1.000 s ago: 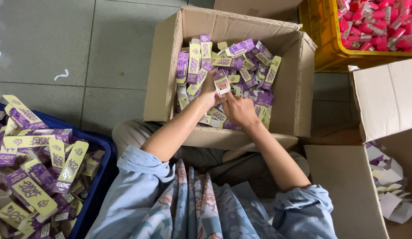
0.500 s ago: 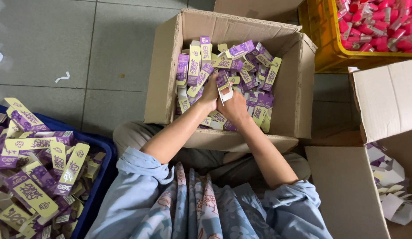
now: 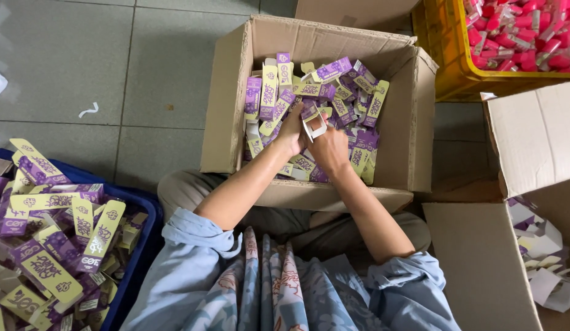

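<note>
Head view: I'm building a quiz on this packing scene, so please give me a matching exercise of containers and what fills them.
Things:
1. Cardboard box under both hands
2. Blue crate
3. Yellow crate
4. Open carton at right

Contents:
A. Pink and red tubes
B. White and purple paper scraps
C. Flat purple-and-yellow cartons
D. Folded purple-and-yellow small boxes

Pairs: 1-D, 2-C, 3-A, 4-B

A single view is given, taken from the head and aimed almost straight down. The open cardboard box (image 3: 321, 116) is framed near the centre at arm's reach, with the tiled floor (image 3: 113, 67) seen beyond the lap.
</note>
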